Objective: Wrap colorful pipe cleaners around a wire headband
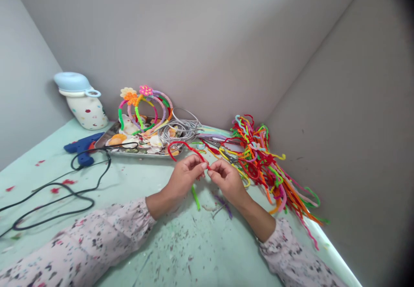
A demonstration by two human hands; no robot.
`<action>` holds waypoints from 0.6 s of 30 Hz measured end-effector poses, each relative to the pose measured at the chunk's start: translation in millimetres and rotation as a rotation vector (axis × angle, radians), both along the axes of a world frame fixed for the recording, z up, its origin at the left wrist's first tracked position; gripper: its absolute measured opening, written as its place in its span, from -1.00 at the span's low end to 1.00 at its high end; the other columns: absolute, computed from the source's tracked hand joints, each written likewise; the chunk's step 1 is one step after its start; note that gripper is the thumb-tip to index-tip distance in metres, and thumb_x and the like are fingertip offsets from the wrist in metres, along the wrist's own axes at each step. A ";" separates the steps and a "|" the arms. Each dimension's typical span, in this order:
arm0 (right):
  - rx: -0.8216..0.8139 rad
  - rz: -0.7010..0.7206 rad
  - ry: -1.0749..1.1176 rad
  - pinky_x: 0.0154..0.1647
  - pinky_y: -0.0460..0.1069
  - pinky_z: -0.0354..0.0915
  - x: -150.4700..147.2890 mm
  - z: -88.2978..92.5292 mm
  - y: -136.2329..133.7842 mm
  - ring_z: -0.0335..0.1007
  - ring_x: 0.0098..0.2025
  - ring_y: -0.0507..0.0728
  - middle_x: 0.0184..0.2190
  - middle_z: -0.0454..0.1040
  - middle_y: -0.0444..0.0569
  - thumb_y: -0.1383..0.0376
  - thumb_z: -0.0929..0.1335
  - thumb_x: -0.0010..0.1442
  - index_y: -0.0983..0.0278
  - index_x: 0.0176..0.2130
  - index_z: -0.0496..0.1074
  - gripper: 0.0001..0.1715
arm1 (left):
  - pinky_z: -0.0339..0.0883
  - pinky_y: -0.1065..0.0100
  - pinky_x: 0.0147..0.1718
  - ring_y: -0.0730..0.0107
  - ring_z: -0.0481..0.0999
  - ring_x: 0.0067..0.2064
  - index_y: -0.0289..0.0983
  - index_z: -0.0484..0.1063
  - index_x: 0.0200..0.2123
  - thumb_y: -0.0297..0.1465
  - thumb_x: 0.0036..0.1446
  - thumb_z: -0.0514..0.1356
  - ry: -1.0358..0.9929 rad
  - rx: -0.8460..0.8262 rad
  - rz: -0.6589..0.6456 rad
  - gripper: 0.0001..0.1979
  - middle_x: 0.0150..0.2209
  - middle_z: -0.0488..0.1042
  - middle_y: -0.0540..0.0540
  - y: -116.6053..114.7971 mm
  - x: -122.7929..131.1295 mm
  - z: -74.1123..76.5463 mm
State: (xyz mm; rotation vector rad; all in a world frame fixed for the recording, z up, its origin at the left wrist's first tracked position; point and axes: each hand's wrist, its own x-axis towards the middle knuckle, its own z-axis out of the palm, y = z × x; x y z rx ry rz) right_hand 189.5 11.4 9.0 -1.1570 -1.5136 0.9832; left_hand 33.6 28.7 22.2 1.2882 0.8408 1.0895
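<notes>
Between my two hands runs a red pipe cleaner (185,143) that arcs up and bends down on its left side. My left hand (187,172) pinches it between thumb and forefinger. Right beside it, my right hand (227,178) pinches the same red length, the fingertips of both hands almost touching. A green pipe cleaner piece (196,197) hangs or lies below my left hand; its upper end is hidden. On the table under my right hand lies a purple scrap (224,205).
A metal tray (145,154) holds shells, wire coils (181,129) and fuzzy coloured hoops with flowers (145,90). Leftward are a blue glue gun (84,146), its black cord (87,196) and a bottle (86,105). Many pipe cleaners (261,162) and scissors (228,155) lie rightward, near walls.
</notes>
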 end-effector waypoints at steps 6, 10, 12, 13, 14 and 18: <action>0.028 -0.009 -0.042 -0.42 -0.07 0.15 -0.4 -1.2 0.2 0.20 -0.47 0.02 -0.51 0.33 -0.17 0.24 0.34 0.13 0.25 -0.39 0.33 -0.88 | 0.16 0.43 -0.43 0.49 0.31 -0.45 -0.30 0.40 -0.41 -0.34 0.09 0.20 -0.067 -0.013 0.031 -0.86 -0.50 0.36 0.03 0.0 1.6 -0.4; 0.041 -0.015 -0.055 -0.41 -0.07 0.17 -0.6 -1.1 -0.6 0.22 -0.46 0.02 -0.51 0.34 -0.17 0.24 0.34 0.13 0.24 -0.39 0.33 -0.88 | 0.17 0.42 -0.42 0.49 0.31 -0.46 -0.30 0.42 -0.38 -0.34 0.08 0.21 -0.100 -0.042 0.024 -0.87 -0.50 0.36 0.02 -1.1 2.0 -0.4; 0.061 -0.032 -0.076 -0.41 -0.08 0.17 -1.0 -0.5 -1.2 0.22 -0.47 0.02 -0.51 0.34 -0.17 0.25 0.34 0.13 0.24 -0.39 0.33 -0.89 | 0.17 0.42 -0.42 0.49 0.31 -0.45 -0.30 0.42 -0.38 -0.36 0.08 0.21 -0.106 -0.052 0.019 -0.88 -0.48 0.37 0.02 -1.3 1.8 -0.4; 0.077 -0.045 -0.090 -0.41 -0.08 0.17 -1.2 -0.2 -1.6 0.22 -0.47 0.02 -0.51 0.33 -0.17 0.26 0.34 0.13 0.24 -0.39 0.33 -0.90 | 0.17 0.42 -0.42 0.49 0.31 -0.45 -0.30 0.41 -0.38 -0.36 0.08 0.20 -0.105 -0.055 0.022 -0.89 -0.47 0.37 0.01 -1.2 1.6 -0.5; 0.095 -0.058 -0.104 -0.41 -0.08 0.17 -1.4 0.1 -1.8 0.23 -0.46 0.02 -0.51 0.33 -0.17 0.27 0.34 0.13 0.24 -0.38 0.33 -0.91 | 0.17 0.42 -0.41 0.49 0.31 -0.44 -0.30 0.40 -0.39 -0.37 0.07 0.20 -0.103 -0.057 0.028 -0.90 -0.47 0.38 0.01 -1.1 1.4 -0.5; 0.152 -0.084 -0.135 -0.40 -0.08 0.19 -0.9 0.1 -2.4 0.23 -0.45 0.02 -0.49 0.33 -0.17 0.27 0.34 0.13 0.24 -0.36 0.34 -0.91 | 0.17 0.42 -0.42 0.49 0.31 -0.44 -0.30 0.39 -0.40 -0.38 0.07 0.20 -0.103 -0.058 0.045 -0.91 -0.47 0.38 0.01 -1.1 0.8 -0.2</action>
